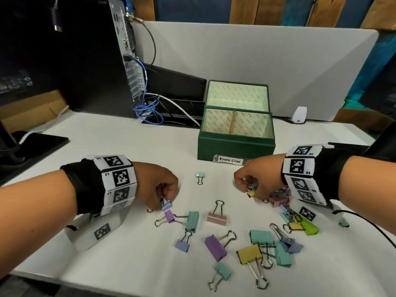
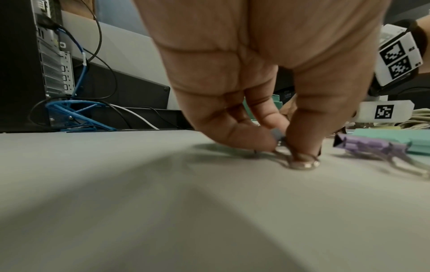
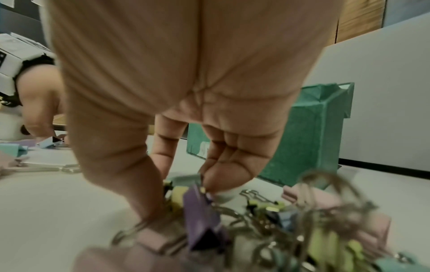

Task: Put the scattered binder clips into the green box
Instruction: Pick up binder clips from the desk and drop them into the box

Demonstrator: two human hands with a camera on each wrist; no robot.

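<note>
The green box stands open at mid-table, labelled "Binder Clips", its lid tipped up behind. My left hand pinches a small blue clip low on the table, left of the box. My right hand pinches a small yellow clip just in front of the box label. Several pastel clips lie scattered nearer me, among them a pink clip, a purple clip and a large yellow clip. A pile of clips sits under my right wrist.
A black computer tower with blue and white cables stands at the back left. A grey divider panel runs behind the box. A monitor base lies at far left, a small white device at back right, and a black cable at right.
</note>
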